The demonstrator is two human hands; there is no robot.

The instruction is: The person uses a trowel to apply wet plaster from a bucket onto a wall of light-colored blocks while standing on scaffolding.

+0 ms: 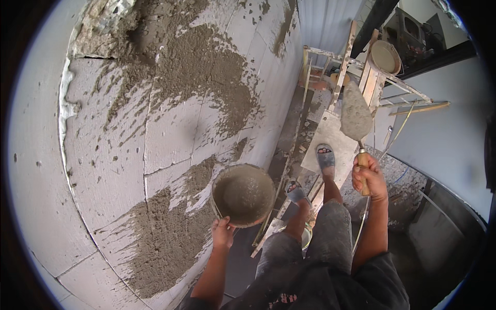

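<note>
My left hand (222, 232) grips the near rim of a round bowl (244, 195), tilted beside the wall, with wet grey mortar on its inside. My right hand (370, 176) is wrapped round the wooden handle of a pointed trowel (356, 114). The trowel's blade points away from me and is coated with mortar. To my left stands a wall of pale blocks (170, 139). Rough grey mortar (206, 67) is splashed over its upper part, and another patch (157, 243) covers it lower down, near the bowl.
I stand in sandals on a plank platform (319, 135) laid over a scaffold frame (408, 88). A bucket of mortar (385, 56) sits on the planks at the far right. Rubble (408, 178) lies below on the right. A hole with broken edges (106, 28) is at the wall's upper left.
</note>
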